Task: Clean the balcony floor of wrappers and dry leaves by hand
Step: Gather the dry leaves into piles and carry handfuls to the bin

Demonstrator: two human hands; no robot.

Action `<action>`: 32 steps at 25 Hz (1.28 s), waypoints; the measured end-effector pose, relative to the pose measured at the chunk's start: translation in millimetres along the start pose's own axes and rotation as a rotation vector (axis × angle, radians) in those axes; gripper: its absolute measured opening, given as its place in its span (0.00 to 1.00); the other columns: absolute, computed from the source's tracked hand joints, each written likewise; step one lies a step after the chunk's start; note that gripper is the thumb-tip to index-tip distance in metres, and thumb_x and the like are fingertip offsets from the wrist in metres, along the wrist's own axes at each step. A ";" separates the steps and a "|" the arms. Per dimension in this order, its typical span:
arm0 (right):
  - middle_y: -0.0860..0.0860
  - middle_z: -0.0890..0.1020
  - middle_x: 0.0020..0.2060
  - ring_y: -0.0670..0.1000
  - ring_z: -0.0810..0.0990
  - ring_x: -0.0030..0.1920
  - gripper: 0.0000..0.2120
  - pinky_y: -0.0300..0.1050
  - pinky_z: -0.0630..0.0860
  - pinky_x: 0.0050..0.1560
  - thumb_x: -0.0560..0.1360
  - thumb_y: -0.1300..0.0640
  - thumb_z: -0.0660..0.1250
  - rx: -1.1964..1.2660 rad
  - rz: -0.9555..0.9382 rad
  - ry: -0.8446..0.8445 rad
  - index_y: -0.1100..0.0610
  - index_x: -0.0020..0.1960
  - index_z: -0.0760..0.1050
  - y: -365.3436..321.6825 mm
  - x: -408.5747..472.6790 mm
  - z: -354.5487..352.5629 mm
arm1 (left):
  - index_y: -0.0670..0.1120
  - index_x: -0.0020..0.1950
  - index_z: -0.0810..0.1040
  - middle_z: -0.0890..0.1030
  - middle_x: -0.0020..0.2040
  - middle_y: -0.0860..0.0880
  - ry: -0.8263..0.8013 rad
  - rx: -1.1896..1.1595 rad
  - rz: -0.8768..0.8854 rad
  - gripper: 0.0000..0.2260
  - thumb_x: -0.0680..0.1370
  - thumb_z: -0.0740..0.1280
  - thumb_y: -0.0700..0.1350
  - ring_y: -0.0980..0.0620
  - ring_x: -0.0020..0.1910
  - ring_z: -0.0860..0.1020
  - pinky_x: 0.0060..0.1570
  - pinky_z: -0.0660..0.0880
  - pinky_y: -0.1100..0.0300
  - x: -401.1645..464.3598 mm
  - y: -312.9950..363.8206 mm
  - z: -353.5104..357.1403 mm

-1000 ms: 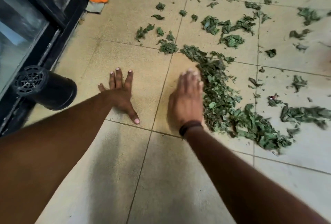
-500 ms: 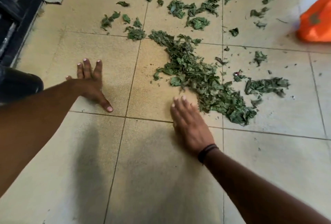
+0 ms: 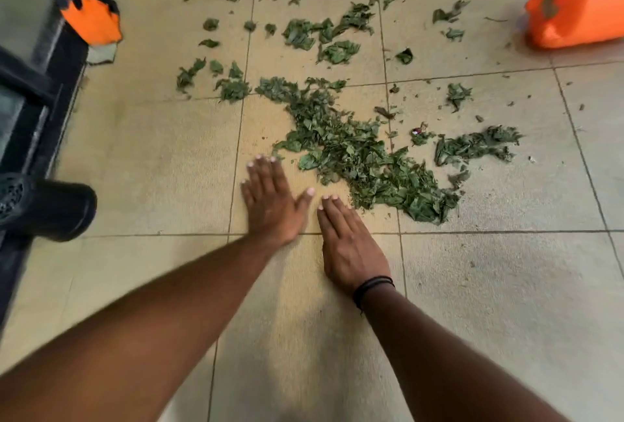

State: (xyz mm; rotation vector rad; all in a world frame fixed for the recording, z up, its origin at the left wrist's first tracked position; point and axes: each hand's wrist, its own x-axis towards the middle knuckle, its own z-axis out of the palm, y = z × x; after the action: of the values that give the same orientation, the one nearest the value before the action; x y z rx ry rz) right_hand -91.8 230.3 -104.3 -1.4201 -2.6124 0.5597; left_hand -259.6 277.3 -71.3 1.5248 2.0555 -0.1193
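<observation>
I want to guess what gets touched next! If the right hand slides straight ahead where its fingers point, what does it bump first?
Probably the big leaf pile; the right hand lies flat just short of it.

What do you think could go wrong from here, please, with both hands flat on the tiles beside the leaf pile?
1. The left hand and right hand lie flat on the floor with straight fingers; sweeping may crumble the dry leaf pile into harder-to-gather bits.
2. A small reddish wrapper scrap beside the pile could be missed.
3. Scattered leaves farther off may be left behind.
</observation>
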 end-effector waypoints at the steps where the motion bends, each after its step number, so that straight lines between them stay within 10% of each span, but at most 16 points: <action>1: 0.58 0.53 0.81 0.56 0.50 0.81 0.31 0.51 0.42 0.78 0.78 0.60 0.42 0.018 0.009 -0.006 0.61 0.81 0.53 -0.8 1.1 -2.2 | 0.47 0.81 0.33 0.32 0.80 0.40 0.004 0.027 0.064 0.40 0.79 0.42 0.70 0.40 0.79 0.33 0.77 0.37 0.38 1.8 11.7 4.8; 6: 0.57 0.44 0.82 0.56 0.39 0.81 0.32 0.48 0.27 0.73 0.78 0.57 0.36 -0.017 0.026 -0.094 0.60 0.82 0.43 -1.4 0.5 -11.8 | 0.45 0.83 0.45 0.46 0.83 0.40 0.230 -0.152 0.003 0.48 0.75 0.67 0.65 0.40 0.81 0.48 0.78 0.53 0.38 -3.7 -13.0 -29.6; 10: 0.57 0.43 0.82 0.55 0.38 0.81 0.31 0.49 0.28 0.74 0.80 0.55 0.38 -0.025 0.034 -0.123 0.60 0.82 0.43 -2.1 0.1 -12.8 | 0.50 0.75 0.20 0.20 0.73 0.37 -0.320 0.001 -0.213 0.78 0.54 0.83 0.64 0.36 0.74 0.23 0.75 0.35 0.39 -31.8 -22.7 -32.1; 18: 0.51 0.42 0.80 0.52 0.41 0.81 0.30 0.50 0.38 0.80 0.83 0.44 0.40 -0.020 -0.054 -0.208 0.54 0.82 0.45 14.3 26.6 -18.4 | 0.50 0.64 0.10 0.11 0.60 0.33 -0.437 0.202 -0.233 0.84 0.47 0.86 0.61 0.32 0.63 0.15 0.70 0.30 0.30 -22.6 -24.1 -23.4; 24: 0.59 0.71 0.74 0.60 0.66 0.76 0.23 0.57 0.61 0.77 0.84 0.51 0.53 0.083 -0.362 -0.026 0.62 0.74 0.70 -13.6 101.2 -34.8 | 0.47 0.66 0.13 0.10 0.57 0.33 -0.513 0.231 -0.251 0.83 0.48 0.86 0.62 0.32 0.59 0.12 0.65 0.29 0.24 -22.0 -22.8 -27.1; 28: 0.57 0.57 0.81 0.57 0.52 0.81 0.26 0.55 0.53 0.80 0.86 0.48 0.50 0.054 -0.421 -0.344 0.59 0.80 0.58 -51.7 159.8 -17.2 | 0.47 0.76 0.24 0.12 0.58 0.31 -0.604 0.293 -0.229 0.78 0.52 0.84 0.63 0.30 0.57 0.12 0.62 0.27 0.23 -21.7 -24.3 -25.4; 32: 0.52 0.46 0.82 0.52 0.43 0.81 0.30 0.52 0.46 0.81 0.85 0.44 0.46 0.017 -0.104 -0.301 0.56 0.82 0.48 -46.8 192.9 -23.9 | 0.45 0.67 0.14 0.09 0.55 0.33 -0.516 0.242 -0.245 0.83 0.49 0.86 0.61 0.31 0.58 0.12 0.62 0.28 0.22 -21.9 -23.1 -24.6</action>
State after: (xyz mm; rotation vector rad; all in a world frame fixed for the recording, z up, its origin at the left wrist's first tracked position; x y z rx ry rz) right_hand -229.0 373.5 -78.9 -1.2726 -2.8803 0.8389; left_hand -286.0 260.4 -46.1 1.2000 1.8341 -0.7949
